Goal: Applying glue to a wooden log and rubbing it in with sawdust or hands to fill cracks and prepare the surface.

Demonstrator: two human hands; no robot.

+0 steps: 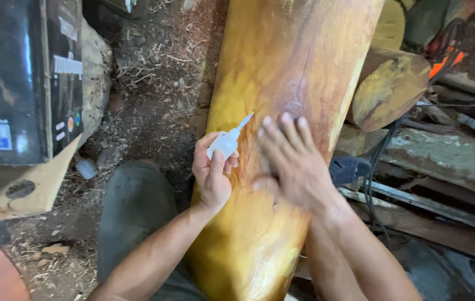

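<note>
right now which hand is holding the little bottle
The left hand: it grips the small clear squeeze bottle, nozzle toward the wood slab. The right hand lies flat, empty.

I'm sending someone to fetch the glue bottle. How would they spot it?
Find the long yellow-brown slab running up the middle. At its left edge the left hand grips a small bottle. It alone is translucent white, with a thin pointed nozzle touching the wood.

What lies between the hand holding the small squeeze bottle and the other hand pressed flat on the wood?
In the head view, only a bare strip of the yellow-brown wooden slab separates the left hand, gripping the squeeze bottle, from the right hand.
</note>
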